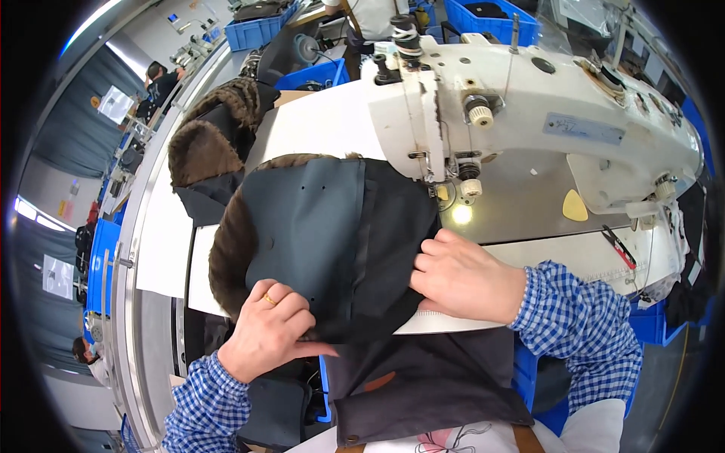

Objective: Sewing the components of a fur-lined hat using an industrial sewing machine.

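Observation:
A dark grey garment piece (pixel 325 234) with a brown fur edge (pixel 226 260) lies on the white sewing table (pixel 325 124), its right side under the needle area (pixel 453 181) of a white industrial sewing machine (pixel 544 113). My left hand (pixel 268 328), wearing a gold ring, grips the near edge of the fabric, thumb pointing right. My right hand (pixel 461 275) presses on the fabric's right edge, fingers curled toward the needle. Both sleeves are blue-and-white check.
A pile of fur-trimmed dark pieces (pixel 211 143) lies at the table's far left. More dark fabric (pixel 423 385) hangs over my lap. Red-handled snips (pixel 619 245) and a yellow chalk piece (pixel 574 205) rest on the machine bed. Blue bins (pixel 491 19) stand behind; people work at far left.

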Demonstrator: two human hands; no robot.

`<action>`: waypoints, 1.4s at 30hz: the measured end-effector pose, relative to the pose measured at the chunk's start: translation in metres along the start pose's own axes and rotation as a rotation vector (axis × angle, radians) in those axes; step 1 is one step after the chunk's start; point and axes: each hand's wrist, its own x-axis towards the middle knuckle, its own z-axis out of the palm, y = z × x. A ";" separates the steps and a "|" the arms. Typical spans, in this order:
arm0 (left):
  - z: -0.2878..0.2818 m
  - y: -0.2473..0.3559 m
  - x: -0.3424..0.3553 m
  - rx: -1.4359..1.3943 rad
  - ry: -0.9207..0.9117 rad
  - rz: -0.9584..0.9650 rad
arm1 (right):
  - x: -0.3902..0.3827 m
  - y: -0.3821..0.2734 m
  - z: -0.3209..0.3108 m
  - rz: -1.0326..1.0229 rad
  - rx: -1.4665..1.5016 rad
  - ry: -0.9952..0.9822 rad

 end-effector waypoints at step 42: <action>-0.012 -0.025 0.076 -0.669 -0.242 -0.666 | 0.020 -0.045 0.065 -0.218 -0.180 0.499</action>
